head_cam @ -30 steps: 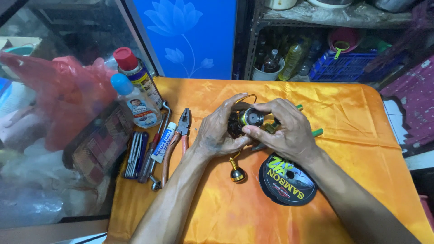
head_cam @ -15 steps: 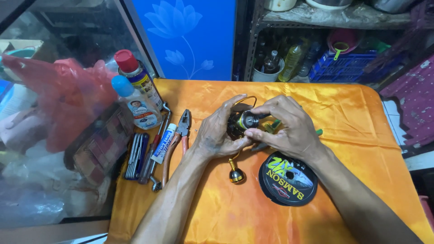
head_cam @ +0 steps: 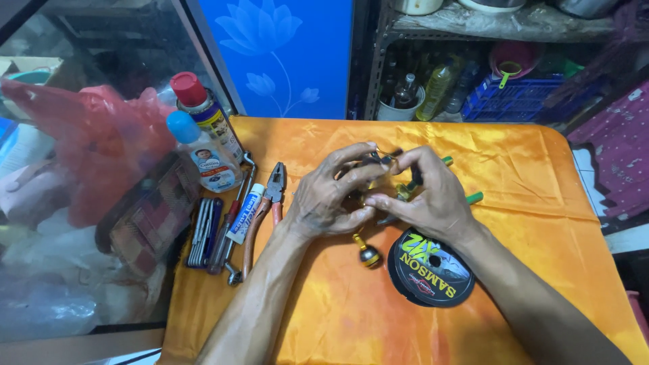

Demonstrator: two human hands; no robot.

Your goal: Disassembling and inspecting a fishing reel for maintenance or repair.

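Note:
Both my hands are wrapped around a small black and gold fishing reel (head_cam: pixel 378 177) over the middle of an orange cloth-covered table (head_cam: pixel 514 162). My left hand (head_cam: pixel 331 199) cups it from the left and my right hand (head_cam: pixel 429 196) covers it from the right, so most of the reel is hidden. Its gold handle knob (head_cam: pixel 368 255) hangs out below my palms. A round black spool of fishing line (head_cam: pixel 431 269) lies flat just under my right wrist. Green-tipped tool handles (head_cam: pixel 473 198) poke out from behind my right hand.
Along the table's left side lie pliers (head_cam: pixel 270 203), a small white tube (head_cam: pixel 245 213), a wrench (head_cam: pixel 233 223) and a dark key set (head_cam: pixel 203 233). Two bottles (head_cam: pixel 206 145) and a red plastic bag (head_cam: pixel 94 149) stand beyond them. Shelves of bottles (head_cam: pixel 439 88) stand behind the table.
My hands have closed in more tightly over the reel, so its front, seen earlier between my fingers, is now mostly covered. The spool and tools have not moved.

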